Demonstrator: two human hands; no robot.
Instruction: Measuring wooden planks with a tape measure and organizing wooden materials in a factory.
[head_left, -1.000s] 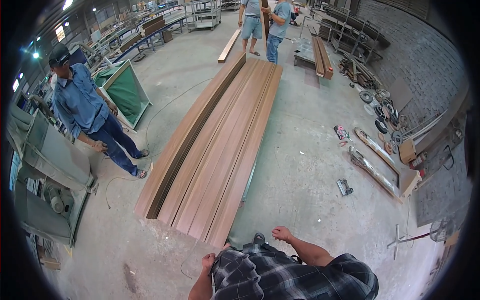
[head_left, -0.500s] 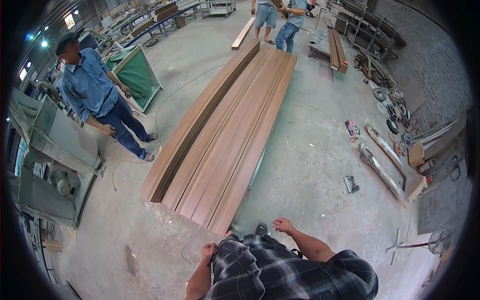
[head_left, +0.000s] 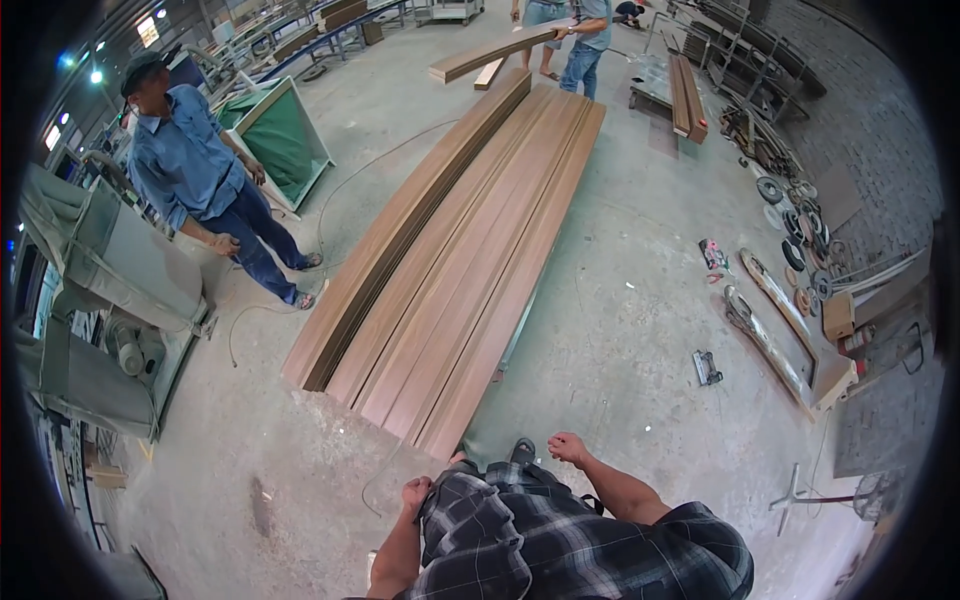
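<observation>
Planks lie just ahead of the left hand and right hand, both apparently empty, fingers curled, can't tell how tightly. The taller stack could slide if bumped, and that floor cable might trip someone.

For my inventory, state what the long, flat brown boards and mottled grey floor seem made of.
Long, flat brown boards: apparently wood, smooth, low-sheen, from lengthwise grain-like streaks; composite possible. Mottled grey floor: probably bare concrete, dull, from its stains.
</observation>
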